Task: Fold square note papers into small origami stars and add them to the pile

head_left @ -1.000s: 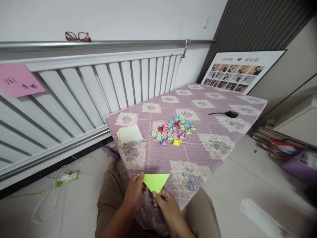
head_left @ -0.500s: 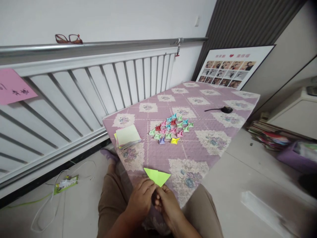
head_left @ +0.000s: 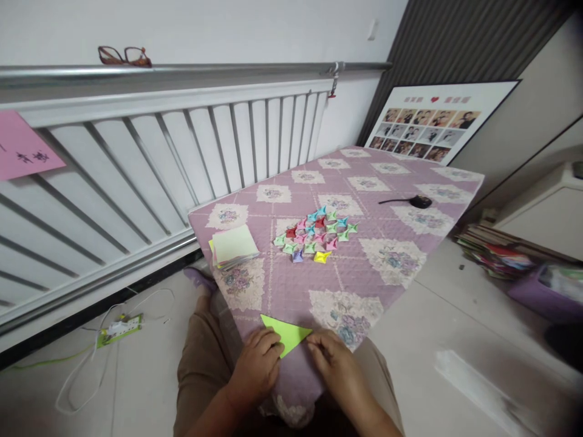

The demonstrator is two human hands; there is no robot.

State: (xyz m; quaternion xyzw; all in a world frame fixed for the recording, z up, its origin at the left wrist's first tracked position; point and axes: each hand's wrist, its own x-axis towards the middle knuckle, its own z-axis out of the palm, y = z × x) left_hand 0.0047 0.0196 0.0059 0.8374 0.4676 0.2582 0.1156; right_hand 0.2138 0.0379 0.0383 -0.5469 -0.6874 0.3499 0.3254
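Observation:
A bright green paper folded into a triangle [head_left: 289,335] lies at the near end of the table. My left hand [head_left: 257,364] presses on its left part with the fingers close together. At the paper's right corner, my right hand [head_left: 334,361] has its thumb and fingertips pinched on the tip. Farther up the cloth stand several small folded paper pieces [head_left: 320,222] in blue, red, pink, green, purple and yellow. To their left is a stack of square paper sheets [head_left: 235,246].
The table has a purple floral cloth [head_left: 291,282]. A black object with a cord [head_left: 419,201] lies toward its right side. Glasses [head_left: 124,56] rest on the pipe above a white radiator [head_left: 207,145]. A power strip [head_left: 121,329] is on the floor at left.
My right hand has moved right, from the triangle's bottom point to its right corner. The green paper has turned slightly and sits a little lower. The view has shifted slightly.

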